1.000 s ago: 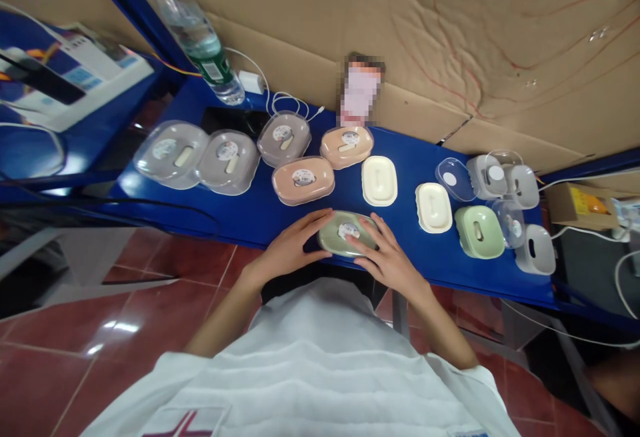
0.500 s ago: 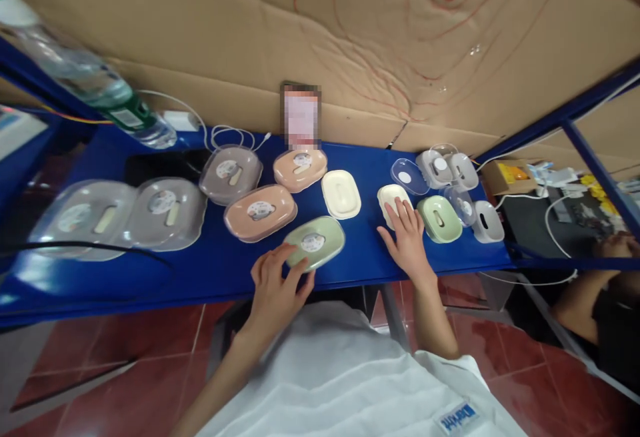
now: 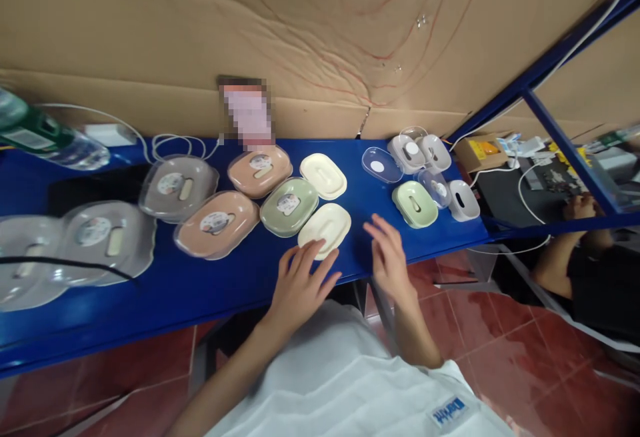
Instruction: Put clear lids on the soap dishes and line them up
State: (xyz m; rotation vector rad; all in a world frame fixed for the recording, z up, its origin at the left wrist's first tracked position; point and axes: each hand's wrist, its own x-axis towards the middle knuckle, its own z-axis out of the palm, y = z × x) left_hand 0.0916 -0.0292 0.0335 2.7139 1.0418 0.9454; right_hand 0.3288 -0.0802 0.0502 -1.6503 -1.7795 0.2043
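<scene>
My left hand (image 3: 301,285) reaches over the table's front edge. Its spread fingertips rest on the near edge of a cream oval soap-dish piece (image 3: 330,222), without wrapping round it. To the right, my right hand (image 3: 390,265) hovers with fingers apart and nothing in it. Another cream piece (image 3: 324,176) lies just behind. A lidded green soap dish (image 3: 295,214) sits left of the cream pieces, with two lidded peach dishes, one in front (image 3: 213,237) and one behind (image 3: 265,180), beside it. An uncovered green dish (image 3: 419,205) lies beyond my right hand.
Lidded grey dishes (image 3: 133,227) line the left side. At the right are a clear lid (image 3: 383,169) and a grey base (image 3: 465,202). A water bottle (image 3: 65,147) leans at the left. A black cable (image 3: 107,272) crosses there. Another person's arm (image 3: 555,257) shows far right.
The green lidded dish has moved back beside the peach ones, and my left hand has left it. The cream piece under my right hand has shifted left; my left hand now touches it.
</scene>
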